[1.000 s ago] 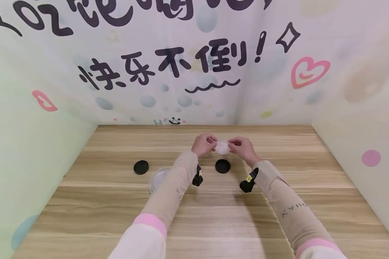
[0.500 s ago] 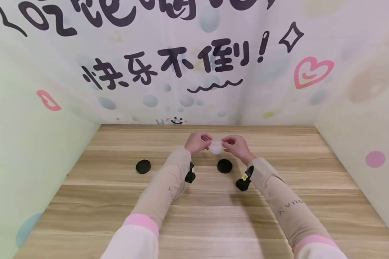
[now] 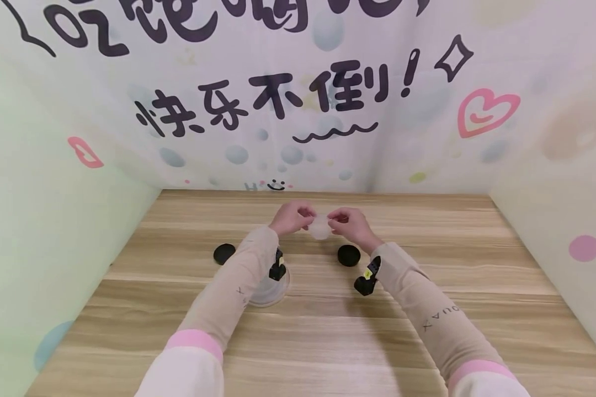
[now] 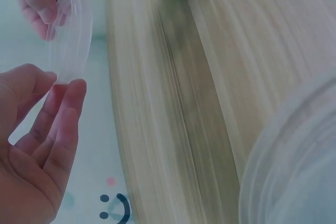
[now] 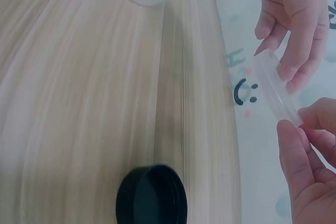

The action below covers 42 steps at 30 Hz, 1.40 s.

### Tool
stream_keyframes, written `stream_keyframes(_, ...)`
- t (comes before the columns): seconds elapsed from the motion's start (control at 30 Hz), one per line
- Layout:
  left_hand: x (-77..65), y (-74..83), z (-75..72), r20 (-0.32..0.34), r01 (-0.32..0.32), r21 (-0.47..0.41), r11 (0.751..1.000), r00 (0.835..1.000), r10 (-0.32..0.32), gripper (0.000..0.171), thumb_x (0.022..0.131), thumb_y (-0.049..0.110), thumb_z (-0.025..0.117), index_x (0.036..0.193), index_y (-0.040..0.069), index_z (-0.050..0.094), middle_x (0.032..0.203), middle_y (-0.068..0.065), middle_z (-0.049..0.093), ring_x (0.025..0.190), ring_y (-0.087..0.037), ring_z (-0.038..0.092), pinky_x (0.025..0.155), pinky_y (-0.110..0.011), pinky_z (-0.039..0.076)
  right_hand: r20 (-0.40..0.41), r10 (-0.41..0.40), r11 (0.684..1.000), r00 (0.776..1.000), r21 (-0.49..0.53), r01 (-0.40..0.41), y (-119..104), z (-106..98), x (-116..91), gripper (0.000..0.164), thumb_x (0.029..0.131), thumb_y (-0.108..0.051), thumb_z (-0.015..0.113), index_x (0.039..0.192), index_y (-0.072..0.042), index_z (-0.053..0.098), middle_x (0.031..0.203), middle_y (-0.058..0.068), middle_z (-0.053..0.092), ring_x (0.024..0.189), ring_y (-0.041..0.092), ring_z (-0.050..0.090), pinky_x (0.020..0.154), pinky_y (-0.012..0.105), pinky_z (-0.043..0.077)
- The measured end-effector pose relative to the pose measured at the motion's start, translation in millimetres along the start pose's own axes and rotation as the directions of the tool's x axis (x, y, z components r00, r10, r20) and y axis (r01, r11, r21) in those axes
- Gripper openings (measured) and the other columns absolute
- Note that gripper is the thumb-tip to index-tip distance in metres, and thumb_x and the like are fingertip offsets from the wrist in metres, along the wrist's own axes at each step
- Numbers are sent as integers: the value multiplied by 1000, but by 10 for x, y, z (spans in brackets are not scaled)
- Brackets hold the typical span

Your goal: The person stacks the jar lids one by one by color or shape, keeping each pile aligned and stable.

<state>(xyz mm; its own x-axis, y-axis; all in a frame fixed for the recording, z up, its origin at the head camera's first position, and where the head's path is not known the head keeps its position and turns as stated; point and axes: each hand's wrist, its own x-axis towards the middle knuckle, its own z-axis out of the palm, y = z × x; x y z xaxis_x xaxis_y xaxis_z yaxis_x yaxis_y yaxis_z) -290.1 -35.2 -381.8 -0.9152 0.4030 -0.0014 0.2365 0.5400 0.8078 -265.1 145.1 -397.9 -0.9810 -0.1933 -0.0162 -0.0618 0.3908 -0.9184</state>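
Note:
A small round translucent plastic lid (image 3: 320, 227) is held up above the table between both hands. On one side of its rim, my left hand (image 3: 292, 217) pinches it with thumb and fingertips; in the left wrist view the lid (image 4: 71, 40) stands roughly on edge. My right hand (image 3: 351, 225) pinches the opposite side of the rim, as the right wrist view of the lid (image 5: 275, 87) also shows. Below the right hand lies a round black cap (image 3: 349, 255), its hollow side up in the right wrist view.
A second black disc-shaped cap (image 3: 224, 254) lies to the left, close to the left sleeve. Partly hidden under the left forearm is a larger clear round container or lid (image 3: 273, 295). Printed cloth walls (image 3: 228, 165) border the wooden table (image 3: 328, 342) at the back and sides.
Both hands have shifted left with the translucent lid between them, still pinching it. The head view has turned slightly. The caps stay where they lie.

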Motion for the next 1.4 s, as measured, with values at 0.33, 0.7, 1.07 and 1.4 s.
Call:
stream_keyframes(0.33, -115, -84, -132, 32, -16, 19, 1000, 999, 16, 15, 82, 5, 58, 94, -1, 64, 85, -11, 64, 67, -19, 60, 61, -31, 51, 31, -42, 999, 999, 10, 42, -85, 159, 1, 21, 83, -1, 57, 101, 10, 57, 91, 20, 57, 79, 22, 55, 71, 37, 51)
stream_keyframes(0.7, -253, -165, -270, 61, -8, 35, 999, 998, 6, 15, 81, 6, 59, 94, -1, 64, 83, -10, 64, 68, -21, 60, 62, -32, 51, 69, -31, 998, 997, -43, 34, -138, 340, 10, 19, 83, -3, 58, 99, 7, 59, 91, 17, 58, 80, 22, 55, 66, 28, 52)
stream_keyframes(1.07, -441, -251, -398, 128, -32, 27, 999, 991, 28, 14, 82, 1, 58, 93, -5, 63, 84, -13, 64, 71, -24, 60, 67, -42, 51, 154, -55, 997, 986, -53, 64, -152, 519, 5, 15, 83, -3, 58, 95, 5, 60, 87, 14, 59, 76, 19, 55, 69, 36, 52)
stream_keyframes(1.4, -586, -399, -495, 186, -7, 41, 999, 983, 0, 15, 83, 3, 57, 95, -4, 64, 87, -11, 64, 71, -24, 61, 68, -41, 51, 209, -46, 994, 977, -84, 64, -152, 705, -7, 13, 83, -3, 59, 95, 1, 62, 86, 9, 58, 76, 17, 54, 63, 23, 51)
